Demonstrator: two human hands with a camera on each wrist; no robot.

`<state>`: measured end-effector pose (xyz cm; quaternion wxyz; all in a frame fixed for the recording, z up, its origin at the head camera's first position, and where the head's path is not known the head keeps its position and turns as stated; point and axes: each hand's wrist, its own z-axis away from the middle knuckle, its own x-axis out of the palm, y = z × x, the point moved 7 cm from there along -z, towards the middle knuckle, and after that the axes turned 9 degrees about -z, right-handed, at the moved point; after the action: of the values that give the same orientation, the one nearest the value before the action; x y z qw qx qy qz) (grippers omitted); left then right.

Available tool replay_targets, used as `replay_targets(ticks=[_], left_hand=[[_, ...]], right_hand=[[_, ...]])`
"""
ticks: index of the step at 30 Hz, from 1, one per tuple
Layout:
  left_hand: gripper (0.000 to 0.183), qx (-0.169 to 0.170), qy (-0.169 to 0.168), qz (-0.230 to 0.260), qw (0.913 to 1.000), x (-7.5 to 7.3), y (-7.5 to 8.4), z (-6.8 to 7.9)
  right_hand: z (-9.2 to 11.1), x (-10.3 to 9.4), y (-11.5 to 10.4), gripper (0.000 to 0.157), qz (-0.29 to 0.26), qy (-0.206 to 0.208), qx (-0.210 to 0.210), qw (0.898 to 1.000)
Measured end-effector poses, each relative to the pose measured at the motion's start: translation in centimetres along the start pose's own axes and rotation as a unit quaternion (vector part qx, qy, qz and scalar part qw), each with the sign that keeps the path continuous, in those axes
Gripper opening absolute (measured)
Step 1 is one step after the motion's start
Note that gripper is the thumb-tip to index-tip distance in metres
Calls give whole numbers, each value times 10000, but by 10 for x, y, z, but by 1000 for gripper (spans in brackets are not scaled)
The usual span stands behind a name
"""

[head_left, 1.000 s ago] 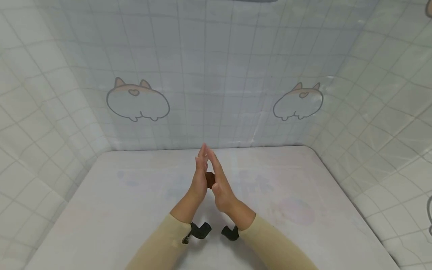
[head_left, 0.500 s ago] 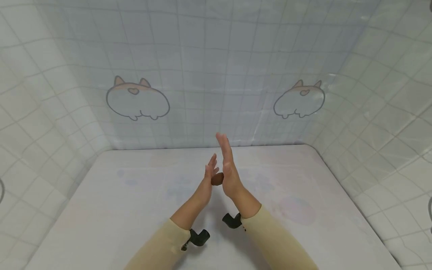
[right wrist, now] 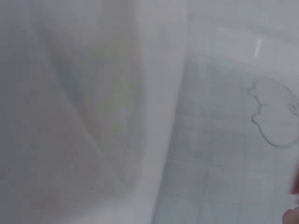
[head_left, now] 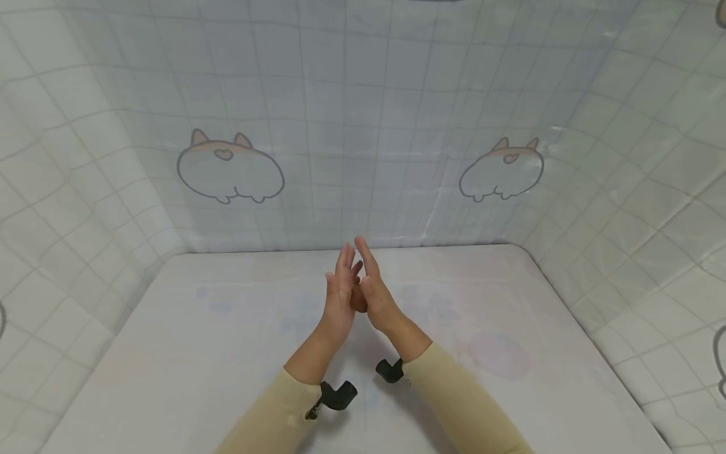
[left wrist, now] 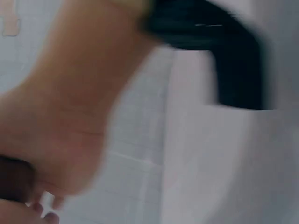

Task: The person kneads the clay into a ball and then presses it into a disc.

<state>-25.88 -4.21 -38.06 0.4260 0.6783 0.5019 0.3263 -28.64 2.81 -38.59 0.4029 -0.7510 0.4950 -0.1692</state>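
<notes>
A small brown lump (head_left: 358,299), clay-like and rounded, sits between two palms that face each other above the table in the head view. My left hand (head_left: 338,304) presses it from the left, fingers straight and pointing away. From the other side my right hand (head_left: 382,305) presses on it, its fingers also extended and leaning toward the left ones. Much of the lump is hidden by the palms. The blurred left wrist view shows the dark lump (left wrist: 15,179) against a palm at the left edge. Only a fingertip (right wrist: 290,216) enters the right wrist view.
Below the hands lies a pale table (head_left: 227,378) with faint coloured patches. A grid-patterned sheet (head_left: 363,139) with cartoon animal drawings rises behind it and on both sides. Each wrist carries a black camera mount (head_left: 339,396) over a cream sleeve.
The right hand slid forward past the left half a second ago, then came back level with it. The left hand has moved forward, and the lump stays between the palms throughout.
</notes>
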Motion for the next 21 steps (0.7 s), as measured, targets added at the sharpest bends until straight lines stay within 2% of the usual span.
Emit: replay_targets(ticks=[4,9,15,21], left_hand=[[96,432,337,-160,9984,-9,12,-8],[98,475,688,-520,9951,-21,14,-16],[102,12,873,-1047,9907,-31,6,-23],[95,-561,425,-1136,9910,-26,-16,-18]], right_hand=[[6,8,-5,88,137,-179,-367,9991],[10,12,-12,92,197,-187,-591,9979],[14,20,-26,90,-90,-321,-914,9953],[13,20,-38,88,-274,-203,-1074,9936]])
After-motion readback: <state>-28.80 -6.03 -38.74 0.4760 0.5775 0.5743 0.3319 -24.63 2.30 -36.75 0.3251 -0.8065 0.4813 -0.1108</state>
